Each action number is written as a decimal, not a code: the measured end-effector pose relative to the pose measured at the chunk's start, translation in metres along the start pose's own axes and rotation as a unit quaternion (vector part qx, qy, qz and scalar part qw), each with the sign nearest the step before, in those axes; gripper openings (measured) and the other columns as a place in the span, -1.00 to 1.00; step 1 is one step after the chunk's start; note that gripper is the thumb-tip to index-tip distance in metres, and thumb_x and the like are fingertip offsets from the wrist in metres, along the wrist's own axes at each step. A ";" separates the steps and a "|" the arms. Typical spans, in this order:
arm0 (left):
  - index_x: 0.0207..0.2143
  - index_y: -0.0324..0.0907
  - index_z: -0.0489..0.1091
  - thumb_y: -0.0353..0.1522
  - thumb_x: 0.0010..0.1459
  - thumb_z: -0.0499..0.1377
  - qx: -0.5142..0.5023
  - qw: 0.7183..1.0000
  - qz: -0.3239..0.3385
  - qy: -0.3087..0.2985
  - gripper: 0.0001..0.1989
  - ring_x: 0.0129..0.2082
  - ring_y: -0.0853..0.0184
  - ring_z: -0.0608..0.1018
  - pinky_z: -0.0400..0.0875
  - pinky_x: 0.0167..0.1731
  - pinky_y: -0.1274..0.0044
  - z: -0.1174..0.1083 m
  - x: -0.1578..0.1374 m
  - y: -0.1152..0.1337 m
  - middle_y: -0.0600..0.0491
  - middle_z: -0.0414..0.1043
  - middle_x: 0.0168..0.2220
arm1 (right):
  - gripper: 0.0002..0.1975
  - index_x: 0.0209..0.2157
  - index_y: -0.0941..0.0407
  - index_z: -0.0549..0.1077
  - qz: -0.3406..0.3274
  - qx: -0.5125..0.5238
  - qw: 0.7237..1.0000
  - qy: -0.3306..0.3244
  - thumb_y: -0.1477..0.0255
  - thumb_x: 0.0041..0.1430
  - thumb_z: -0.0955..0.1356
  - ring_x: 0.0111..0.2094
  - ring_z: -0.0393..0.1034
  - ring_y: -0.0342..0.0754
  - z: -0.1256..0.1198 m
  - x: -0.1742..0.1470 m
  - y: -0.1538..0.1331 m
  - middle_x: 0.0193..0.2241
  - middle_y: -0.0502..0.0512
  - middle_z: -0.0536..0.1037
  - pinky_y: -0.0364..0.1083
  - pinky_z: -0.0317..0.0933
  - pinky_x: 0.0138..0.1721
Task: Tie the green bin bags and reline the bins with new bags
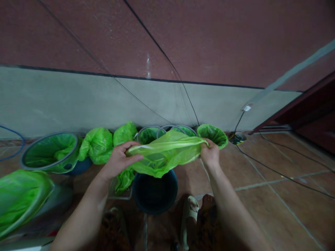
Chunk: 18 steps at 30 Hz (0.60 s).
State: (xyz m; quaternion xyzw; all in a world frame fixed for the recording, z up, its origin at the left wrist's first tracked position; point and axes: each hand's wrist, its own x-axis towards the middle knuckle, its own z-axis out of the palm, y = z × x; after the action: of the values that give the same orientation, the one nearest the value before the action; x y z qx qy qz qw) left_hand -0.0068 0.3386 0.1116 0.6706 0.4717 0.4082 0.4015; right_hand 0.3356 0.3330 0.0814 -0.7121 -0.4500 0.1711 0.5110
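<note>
Between my two hands a thin green plastic bag (167, 151) is stretched sideways, its mouth partly spread. My left hand (123, 157) grips the bag's left edge, thumb and fingers on the plastic. At the other end my right hand (210, 153) pinches the rim with closed fingers. Below the bag stands a dark blue bucket (155, 195) with no liner showing; the bag overlaps its far rim in view. A bunched green bag (124, 181) lies in a clear container (119, 195) left of the bucket.
Lined bins stand along the wall: a grey-rimmed bin (75, 139) at left, a green-lined bin (213, 134) at right, others between. Another lined bin (49, 202) is near left. Black cables (264, 165) cross the tiled floor (288, 195). My sandalled foot (190, 219) is beside the bucket.
</note>
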 end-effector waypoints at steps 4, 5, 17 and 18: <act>-0.23 -0.15 0.51 -0.32 -0.08 0.24 0.131 0.990 -0.004 -0.046 -0.71 -0.32 0.27 0.55 0.45 -0.31 0.50 -0.006 0.001 -0.016 0.04 0.54 -0.30 | -0.51 -0.10 0.27 0.52 0.054 0.136 0.987 0.066 0.37 -0.06 0.25 -0.59 0.29 -0.13 -0.011 0.010 0.007 -0.46 0.15 0.56 -0.16 0.17 -0.57; -0.23 -0.15 0.50 -0.35 -0.09 0.21 0.170 0.985 -0.013 -0.018 -0.70 -0.34 0.26 0.55 0.45 -0.30 0.49 -0.009 0.002 -0.023 0.03 0.54 -0.30 | -0.50 -0.09 0.27 0.52 0.055 0.156 0.983 0.077 0.37 -0.06 0.26 -0.61 0.27 -0.14 -0.014 0.011 0.007 -0.46 0.15 0.55 -0.17 0.15 -0.57; -0.32 -0.25 0.37 -0.43 -0.08 0.11 -0.157 0.919 -0.227 0.282 -0.80 -0.39 0.24 0.54 0.50 -0.41 0.41 -0.021 0.017 -0.041 0.02 0.50 -0.44 | -0.65 -0.28 0.20 0.61 -0.004 -0.139 0.987 -0.078 0.48 -0.04 0.25 -0.48 0.42 -0.06 -0.026 0.004 0.011 -0.47 0.11 0.59 -0.14 0.27 -0.43; -0.34 -0.25 0.36 -0.45 -0.09 0.11 -0.195 0.911 -0.219 0.289 -0.81 -0.38 0.25 0.54 0.51 -0.41 0.43 -0.019 0.018 -0.040 0.01 0.51 -0.43 | -0.67 -0.29 0.18 0.61 -0.021 -0.212 0.970 -0.118 0.51 -0.06 0.27 -0.41 0.45 -0.05 -0.024 0.001 0.009 -0.43 0.11 0.60 -0.14 0.28 -0.36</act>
State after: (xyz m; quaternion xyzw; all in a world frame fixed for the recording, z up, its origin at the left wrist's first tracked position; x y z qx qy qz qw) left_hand -0.0327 0.3679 0.0840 0.3119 0.6130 0.5698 0.4497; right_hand 0.3574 0.3190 0.0834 -0.7697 -0.5476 0.1436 0.2950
